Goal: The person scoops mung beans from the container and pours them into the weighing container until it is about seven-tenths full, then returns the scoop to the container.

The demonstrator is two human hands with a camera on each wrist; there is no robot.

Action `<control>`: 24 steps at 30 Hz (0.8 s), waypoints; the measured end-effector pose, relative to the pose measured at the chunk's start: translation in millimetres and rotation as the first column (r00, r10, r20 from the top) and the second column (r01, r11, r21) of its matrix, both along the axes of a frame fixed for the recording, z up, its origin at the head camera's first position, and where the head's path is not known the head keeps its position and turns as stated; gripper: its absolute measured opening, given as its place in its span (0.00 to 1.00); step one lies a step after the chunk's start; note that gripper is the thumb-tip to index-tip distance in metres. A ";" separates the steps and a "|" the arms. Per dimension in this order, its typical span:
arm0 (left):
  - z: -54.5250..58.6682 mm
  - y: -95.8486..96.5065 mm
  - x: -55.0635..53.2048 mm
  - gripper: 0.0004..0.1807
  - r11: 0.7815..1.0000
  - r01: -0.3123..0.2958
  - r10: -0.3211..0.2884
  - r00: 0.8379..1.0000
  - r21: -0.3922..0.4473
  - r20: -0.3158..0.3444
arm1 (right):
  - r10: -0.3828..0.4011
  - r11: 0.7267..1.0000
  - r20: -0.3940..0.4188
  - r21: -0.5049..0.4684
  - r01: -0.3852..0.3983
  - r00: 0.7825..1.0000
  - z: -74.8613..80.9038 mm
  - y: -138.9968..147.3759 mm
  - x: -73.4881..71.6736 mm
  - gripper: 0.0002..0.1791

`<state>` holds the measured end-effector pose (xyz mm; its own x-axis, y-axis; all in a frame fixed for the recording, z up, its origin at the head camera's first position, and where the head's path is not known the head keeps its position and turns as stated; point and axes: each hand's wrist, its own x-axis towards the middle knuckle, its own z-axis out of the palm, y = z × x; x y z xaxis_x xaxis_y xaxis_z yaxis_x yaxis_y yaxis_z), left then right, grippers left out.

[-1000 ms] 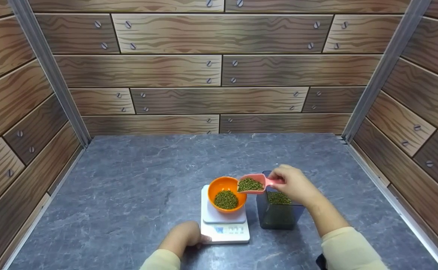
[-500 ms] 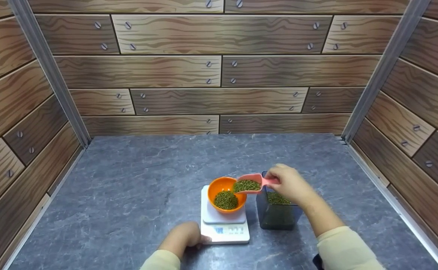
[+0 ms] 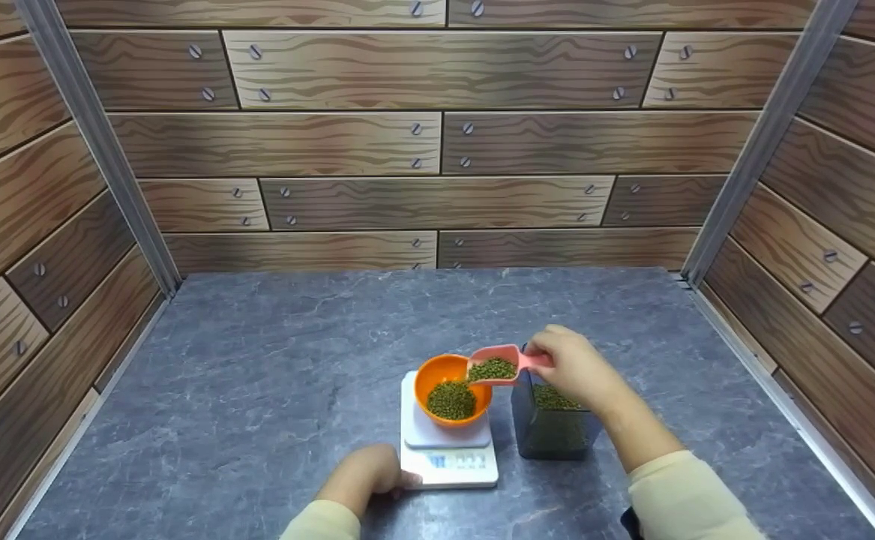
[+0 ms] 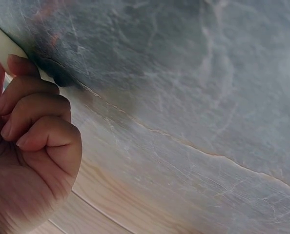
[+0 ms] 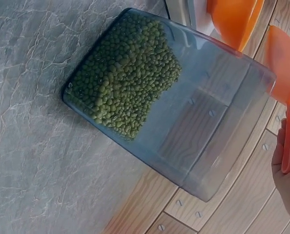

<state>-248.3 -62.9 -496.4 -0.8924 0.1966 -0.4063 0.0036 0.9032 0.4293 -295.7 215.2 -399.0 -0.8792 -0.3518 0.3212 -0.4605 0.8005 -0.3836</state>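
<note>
My right hand (image 3: 568,361) pinches the handle of a pink scoop (image 3: 508,352) that holds green mung beans (image 3: 492,369). The scoop's front lip overlaps the right rim of an orange bowl (image 3: 437,365), which has a heap of the same beans in its bottom. Under the bowl is a white kitchen scale (image 3: 448,476) with a lit display. My left hand (image 3: 373,469) grips the scale's near left corner, its thumb on top; in the left wrist view the other fingers (image 4: 40,109) are curled in. The right wrist view shows the scoop (image 5: 281,53) high beside the bowl.
Right of the scale stands a clear dark-tinted bin (image 3: 557,435), partly filled with mung beans (image 5: 130,73), beneath my right forearm. The grey marbled table (image 3: 257,360) is enclosed by wood-patterned walls (image 3: 437,142) at the back and both sides.
My right hand has moved slightly left with the scoop, bringing its lip over the bowl's rim. The heap in the bowl looks a little larger. My left hand stays on the scale.
</note>
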 end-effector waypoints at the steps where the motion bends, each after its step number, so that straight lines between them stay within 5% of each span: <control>1: 0.2 0.0 0.1 0.24 1.000 0.001 -0.001 1.000 -0.007 -0.001 | 0.001 1.000 -0.004 0.004 -0.001 1.000 0.3 -1.0 0.2 0.04; 14: -1.1 0.0 1.1 0.24 1.000 0.010 -0.010 1.000 0.003 -0.030 | 0.032 0.993 -0.072 0.119 -0.023 0.997 3.9 -9.2 4.8 0.07; 24: -1.4 1.8 0.3 0.23 1.000 -0.018 0.018 1.000 -0.003 -0.009 | 0.048 0.996 -0.085 0.084 -0.041 0.995 3.4 -10.6 6.6 0.06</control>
<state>-248.0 -61.0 -497.8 -0.8993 0.1796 -0.3988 -0.0086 0.9044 0.4267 -289.1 204.6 -395.6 -0.8320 -0.4186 0.3640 -0.5253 0.8054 -0.2745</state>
